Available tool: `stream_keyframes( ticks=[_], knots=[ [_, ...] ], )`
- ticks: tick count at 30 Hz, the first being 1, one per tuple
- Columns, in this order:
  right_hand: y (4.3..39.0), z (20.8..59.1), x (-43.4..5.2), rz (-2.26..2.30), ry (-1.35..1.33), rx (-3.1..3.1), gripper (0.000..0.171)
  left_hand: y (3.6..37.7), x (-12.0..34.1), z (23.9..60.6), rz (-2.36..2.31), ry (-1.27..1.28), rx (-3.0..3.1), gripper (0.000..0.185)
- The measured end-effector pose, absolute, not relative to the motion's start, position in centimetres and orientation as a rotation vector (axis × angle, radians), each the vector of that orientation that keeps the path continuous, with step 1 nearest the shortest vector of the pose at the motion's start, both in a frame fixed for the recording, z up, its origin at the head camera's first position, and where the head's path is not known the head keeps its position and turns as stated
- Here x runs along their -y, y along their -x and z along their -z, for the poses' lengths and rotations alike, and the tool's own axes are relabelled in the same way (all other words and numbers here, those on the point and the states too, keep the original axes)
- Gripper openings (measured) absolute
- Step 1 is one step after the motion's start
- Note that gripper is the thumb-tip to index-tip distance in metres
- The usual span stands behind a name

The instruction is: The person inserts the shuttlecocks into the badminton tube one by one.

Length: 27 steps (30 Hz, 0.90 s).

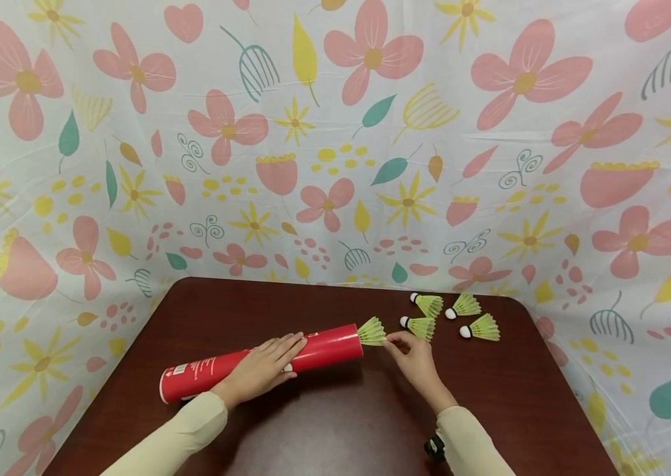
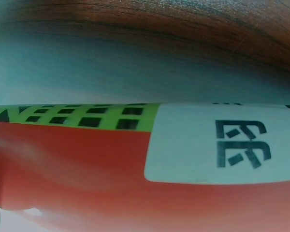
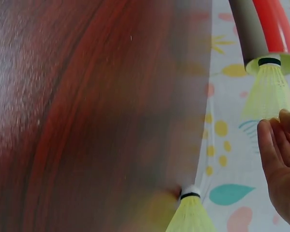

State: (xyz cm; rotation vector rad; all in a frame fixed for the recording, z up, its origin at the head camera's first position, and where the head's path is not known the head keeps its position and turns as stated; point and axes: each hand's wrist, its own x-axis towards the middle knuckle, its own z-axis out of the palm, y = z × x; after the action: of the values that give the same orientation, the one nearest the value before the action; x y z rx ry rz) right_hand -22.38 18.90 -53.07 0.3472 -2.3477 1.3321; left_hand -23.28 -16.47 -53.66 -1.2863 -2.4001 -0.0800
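Observation:
My left hand holds a red shuttlecock tube from above, around its middle. The tube lies slanted, its mouth pointing right and its far end at the lower left. Printed green bands and a white label fill much of the left wrist view. With thumb and fingertips, my right hand pinches the skirt edge of a yellow shuttlecock. That shuttlecock's base is at the tube's mouth, partly inside, with the skirt outside. Any contents deeper in the tube are hidden.
Several yellow shuttlecocks with white bases lie at the table's back right; the nearest shuttlecock is just beyond my right hand. The dark wooden table meets a flower-print cloth at the back. A small black object shows by the right sleeve.

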Motion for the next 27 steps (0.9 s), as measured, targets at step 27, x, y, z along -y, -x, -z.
stream_keyframes(
  ticks=[27],
  knots=[
    [22.2,54.1,-16.2,-1.226,-0.541,2.262,0.009,23.0,16.4,53.7,0.06,1.275,2.443,0.077]
  ],
)
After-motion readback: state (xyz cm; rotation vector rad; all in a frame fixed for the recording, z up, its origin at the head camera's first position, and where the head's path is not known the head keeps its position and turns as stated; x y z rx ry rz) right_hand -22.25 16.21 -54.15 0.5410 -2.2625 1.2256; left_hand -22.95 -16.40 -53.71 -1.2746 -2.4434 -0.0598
